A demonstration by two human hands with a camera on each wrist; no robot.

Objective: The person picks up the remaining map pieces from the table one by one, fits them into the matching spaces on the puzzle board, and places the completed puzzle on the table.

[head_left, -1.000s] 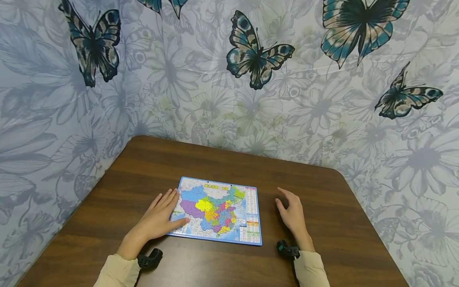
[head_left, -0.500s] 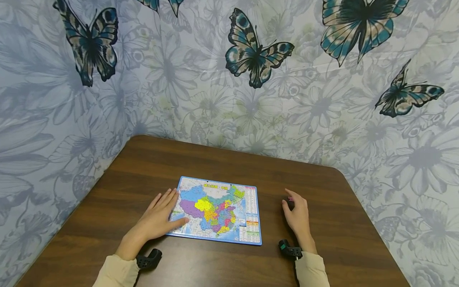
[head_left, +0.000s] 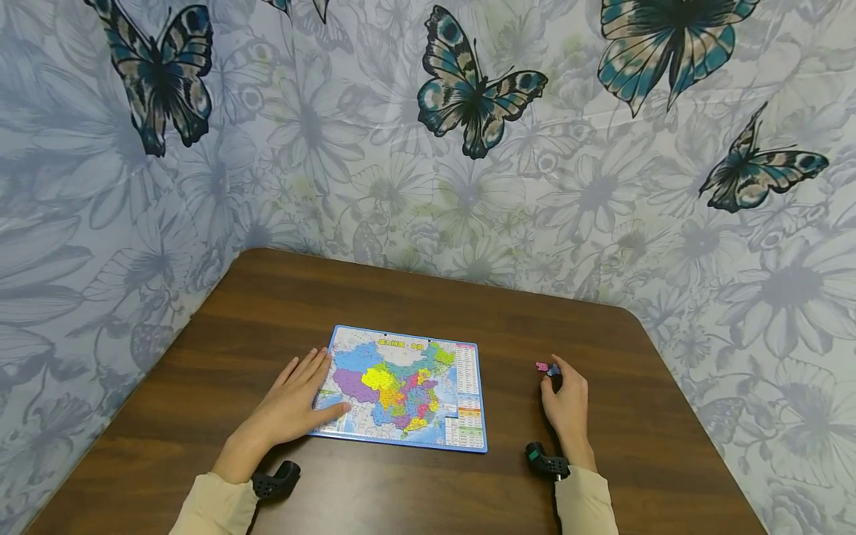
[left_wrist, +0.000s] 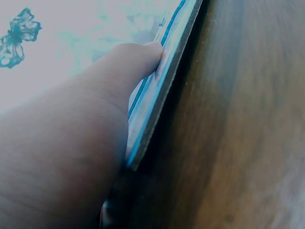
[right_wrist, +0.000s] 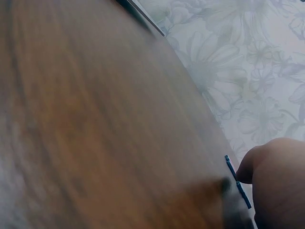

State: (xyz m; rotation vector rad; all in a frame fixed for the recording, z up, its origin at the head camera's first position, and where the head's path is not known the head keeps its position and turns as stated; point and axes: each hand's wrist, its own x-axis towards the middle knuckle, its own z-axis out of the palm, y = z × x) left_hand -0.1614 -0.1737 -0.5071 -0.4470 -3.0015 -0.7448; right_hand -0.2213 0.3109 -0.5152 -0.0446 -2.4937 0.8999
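A map puzzle board (head_left: 428,438) with a blue border and brightly coloured regions lies flat in the middle of the table. My left hand (head_left: 284,405) rests on its left side, fingers spread over the edge. In the left wrist view the thumb (left_wrist: 138,55) lies on the board's face near its rim. Right of the board, my right hand (head_left: 567,401) bends its thumb and forefinger beside a blue puzzle piece (head_left: 553,369). A pink puzzle piece (head_left: 541,366) lies just left of that. I cannot tell whether the fingers grip a piece.
The brown wooden table (head_left: 401,297) ends at the back against a fabric wall (head_left: 602,245) printed with flowers and butterflies. A dark camera strap sits on each wrist. In the right wrist view the board's edge (right_wrist: 147,19) shows at the top.
My right hand has slid rightward, away from the board, and the pink and blue pieces have come into view at its fingertips. The left hand and board stay put; the head view shifted slightly.
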